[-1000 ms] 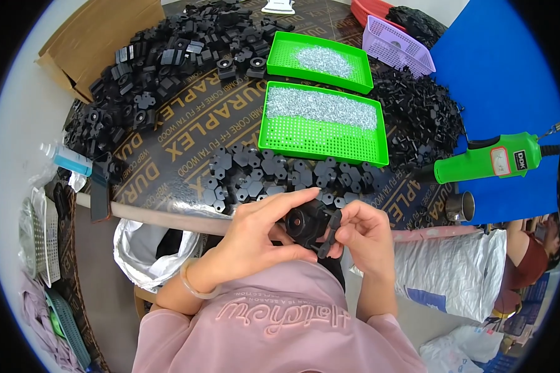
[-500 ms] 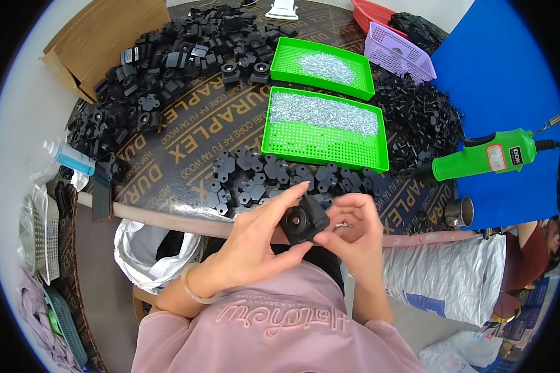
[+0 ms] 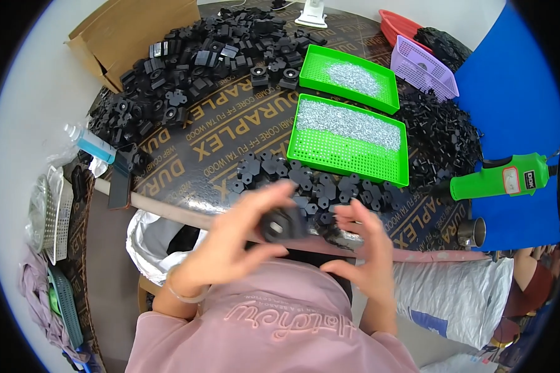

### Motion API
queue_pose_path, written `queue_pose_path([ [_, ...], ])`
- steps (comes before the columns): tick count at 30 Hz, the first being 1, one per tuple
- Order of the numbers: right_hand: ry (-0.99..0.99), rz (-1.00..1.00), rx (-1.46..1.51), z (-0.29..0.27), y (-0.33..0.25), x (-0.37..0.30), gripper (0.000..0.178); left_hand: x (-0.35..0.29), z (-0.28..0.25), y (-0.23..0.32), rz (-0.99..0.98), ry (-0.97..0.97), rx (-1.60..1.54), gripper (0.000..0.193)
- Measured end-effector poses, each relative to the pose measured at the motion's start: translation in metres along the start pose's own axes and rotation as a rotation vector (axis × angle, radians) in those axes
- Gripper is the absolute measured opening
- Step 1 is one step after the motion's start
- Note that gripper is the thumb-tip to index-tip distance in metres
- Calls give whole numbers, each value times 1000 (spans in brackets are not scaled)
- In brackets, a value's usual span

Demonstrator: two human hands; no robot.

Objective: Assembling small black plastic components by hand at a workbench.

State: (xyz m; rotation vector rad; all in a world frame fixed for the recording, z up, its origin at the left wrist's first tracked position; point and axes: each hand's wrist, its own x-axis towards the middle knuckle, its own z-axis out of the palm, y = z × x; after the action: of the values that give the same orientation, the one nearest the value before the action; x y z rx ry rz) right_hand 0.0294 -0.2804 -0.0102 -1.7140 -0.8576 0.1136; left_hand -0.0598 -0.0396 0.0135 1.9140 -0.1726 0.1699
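Observation:
Between the thumb and fingers of my left hand (image 3: 227, 239) sits a blocky black plastic part (image 3: 280, 225) with a round opening; motion blurs it. My right hand (image 3: 372, 252) is apart from the part, thumb and fingers spread with nothing in them. Just beyond both hands lie flat black plastic plates (image 3: 325, 191) with lobed outlines. Behind those stands a green perforated tray (image 3: 348, 158) holding many small silvery metal pieces (image 3: 354, 124).
A second green tray (image 3: 316, 66) stands farther back, beside a purple basket (image 3: 423, 73). Black parts (image 3: 196, 59) heap up at the far left, small black pieces (image 3: 445, 127) at right. A green power screwdriver (image 3: 494, 180) and metal cup (image 3: 471, 232) are right; a blue bottle (image 3: 96, 148) is left.
My right hand has let go of the black part and opened. The left hand has moved left with the part. The whole view has shifted a little.

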Motion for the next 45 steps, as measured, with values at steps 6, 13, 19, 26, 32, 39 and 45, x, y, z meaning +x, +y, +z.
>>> queue_pose_path([
  [6,242,167,72,-37,10,-22,46,4,-56,-41,-193,489,700,60],
  [13,378,264,83,-54,15,-39,36,5,-67,-59,-251,418,544,55],
  [19,444,268,46,-57,22,-43,32,-13,-68,-71,-347,491,336,38],
  [26,443,250,22,-61,23,-35,33,13,-110,-53,-120,338,730,32],
  [32,430,193,5,-58,19,-29,34,174,-132,-71,227,216,1047,33],
  [39,536,257,-164,-58,5,-41,24,344,-110,-159,181,124,1100,49],
  [45,613,291,-351,-88,8,-61,21,320,-137,-182,256,-179,895,38],
])
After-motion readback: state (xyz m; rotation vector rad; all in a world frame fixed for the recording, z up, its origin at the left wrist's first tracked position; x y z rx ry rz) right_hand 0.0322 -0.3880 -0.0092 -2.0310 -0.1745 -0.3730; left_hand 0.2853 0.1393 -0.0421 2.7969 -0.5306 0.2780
